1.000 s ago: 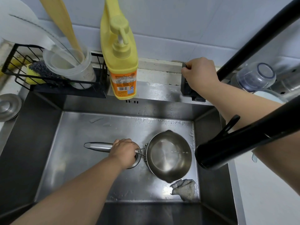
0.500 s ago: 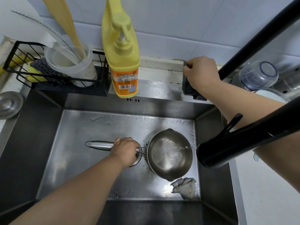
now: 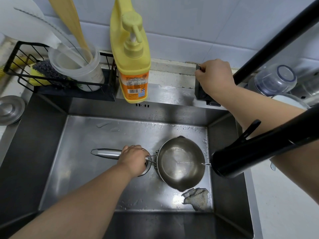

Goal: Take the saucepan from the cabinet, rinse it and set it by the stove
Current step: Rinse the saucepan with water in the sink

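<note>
A small steel saucepan (image 3: 180,163) sits inside the steel sink (image 3: 89,135), its bowl under the black faucet spout (image 3: 241,157). A thin stream of water runs from the spout into the pan. My left hand (image 3: 133,160) is shut on the saucepan's long handle close to the bowl, and the handle's free end points left. At the sink's back ledge my right hand (image 3: 214,77) grips the black faucet handle (image 3: 200,93).
A grey cloth (image 3: 196,198) lies in the sink's front right corner. A yellow soap pump bottle (image 3: 132,66) stands on the back ledge beside a black wire rack (image 3: 22,76) with a sponge and a plastic cup. A steel lid (image 3: 10,109) lies at left. Upturned glassware (image 3: 274,80) stands at right.
A thin stream of water has started to run from the spout into the saucepan. Both hands have stayed in place.
</note>
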